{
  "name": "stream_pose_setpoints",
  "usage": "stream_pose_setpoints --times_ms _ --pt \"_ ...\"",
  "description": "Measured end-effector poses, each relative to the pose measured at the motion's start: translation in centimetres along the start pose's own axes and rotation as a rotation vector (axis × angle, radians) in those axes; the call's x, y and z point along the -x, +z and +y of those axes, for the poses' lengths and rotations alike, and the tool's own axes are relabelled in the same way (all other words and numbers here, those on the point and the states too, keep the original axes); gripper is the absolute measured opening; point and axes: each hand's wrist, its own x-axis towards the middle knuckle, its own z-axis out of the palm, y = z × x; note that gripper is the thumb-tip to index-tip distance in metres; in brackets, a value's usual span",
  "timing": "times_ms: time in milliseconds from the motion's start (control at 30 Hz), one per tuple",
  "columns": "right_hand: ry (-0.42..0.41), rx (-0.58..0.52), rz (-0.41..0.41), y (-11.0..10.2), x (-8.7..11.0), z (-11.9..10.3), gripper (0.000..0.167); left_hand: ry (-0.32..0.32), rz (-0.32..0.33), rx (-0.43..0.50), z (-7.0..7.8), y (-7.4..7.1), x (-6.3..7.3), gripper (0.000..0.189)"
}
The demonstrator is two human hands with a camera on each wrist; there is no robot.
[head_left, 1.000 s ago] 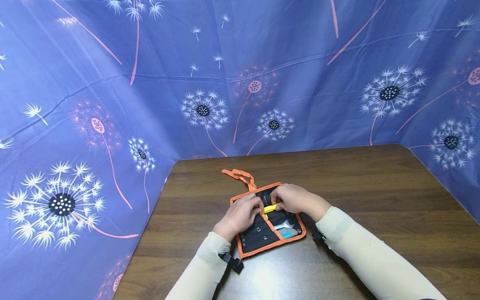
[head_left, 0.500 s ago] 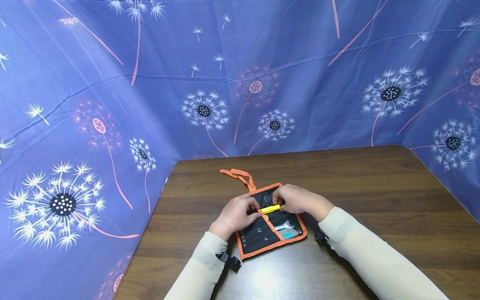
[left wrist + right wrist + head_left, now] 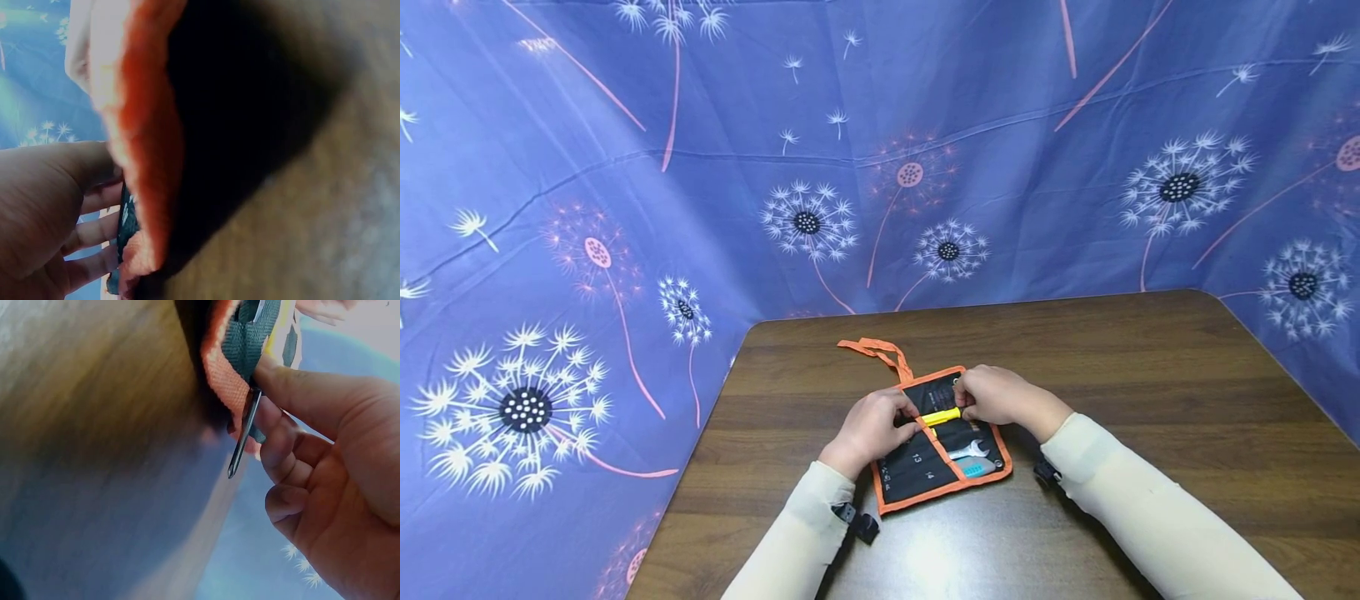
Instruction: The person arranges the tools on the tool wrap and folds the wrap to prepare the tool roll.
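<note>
A black tool roll (image 3: 917, 479) with orange trim lies on the table, its pocket band numbered 13 and 14. My left hand (image 3: 874, 429) pinches the roll at its pocket edge; the left wrist view shows the thumb and fingers (image 3: 94, 234) on either side of the fabric. A yellow-handled screwdriver (image 3: 942, 417) has the left end of its handle at the pocket's orange edge. My right hand (image 3: 1000, 398) pinches it at the other end. In the right wrist view its dark pointed shaft (image 3: 245, 434) sticks out past the fingers. The right fingertips are partly hidden in the head view.
A wrench (image 3: 970, 450) and a teal-and-grey tool (image 3: 976, 467) sit in the roll's right-hand pockets. Orange tie straps (image 3: 883, 352) trail from its far edge. The wooden table (image 3: 1112, 367) meets a blue dandelion-print cloth (image 3: 1037, 208) behind.
My left hand has shifted slightly left and the yellow handle shows more fully between the hands. The right hand has moved a little right along the screwdriver.
</note>
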Motion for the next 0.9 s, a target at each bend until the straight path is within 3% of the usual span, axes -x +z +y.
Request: stream_pose_setpoints --times_ms 433,900 --pt "-0.034 0.015 -0.007 0.1 -0.5 -0.9 0.019 0.029 0.054 0.014 -0.6 0.8 -0.1 0.009" --pt "-0.057 0.034 0.003 0.5 -1.0 -2.1 0.02 0.038 0.048 0.001 -0.3 0.7 -0.1 0.008"
